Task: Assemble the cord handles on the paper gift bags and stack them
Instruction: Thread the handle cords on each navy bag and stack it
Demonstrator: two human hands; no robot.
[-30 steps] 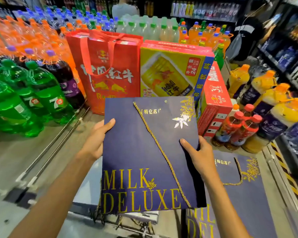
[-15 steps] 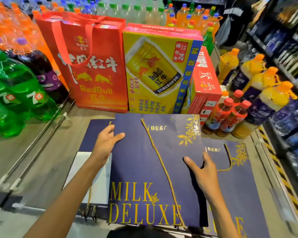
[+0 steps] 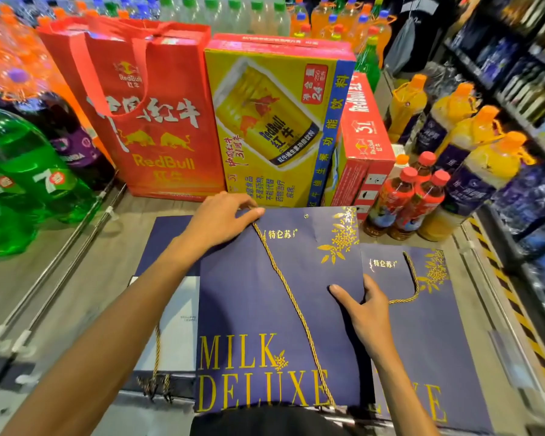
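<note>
Lying flat on the wood-look surface, 1 navy gift bag faces up, MILK DELUXE lettering at the near edge. 1 gold cord runs diagonally across it, from the top edge down to the near edge. Right hand grips the bag's right edge: thumb on top, fingers tucked behind it. Second navy bag lies just right, partly under the first, its own cord loop on its face. Pale flat bag sits at left, partly covered. Left hand, fingers curled, pinches the top edge where the cord starts. Beyond, upright: red RedBull bag, yellow carton, red carton, 3 red-capped bottles. Green bottles far left, orange-capped bottles far right.
</note>
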